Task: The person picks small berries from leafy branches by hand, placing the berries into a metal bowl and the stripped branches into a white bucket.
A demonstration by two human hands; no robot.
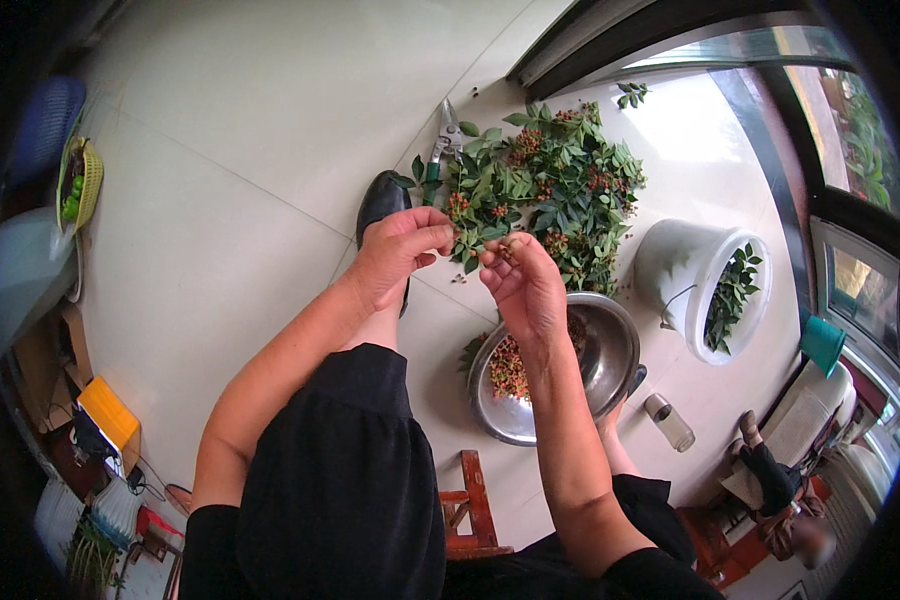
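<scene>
My left hand pinches a leafy green sprig between thumb and forefinger. Close beside it, my right hand has its fingertips closed around a small berry cluster; the fingers partly hide it. Beyond both hands, cut branches with green leaves and red berry clusters, which look like Sichuan pepper, lie heaped on the tiled floor. Under my right forearm stands a stainless steel basin with loose reddish berries inside. Green-handled pruning shears rest at the heap's left edge.
A white bucket with leafy cuttings is right of the heap. Nearer stands a clear glass jar. A red wooden stool is between my legs. Another person is at lower right. A yellow basket is far left.
</scene>
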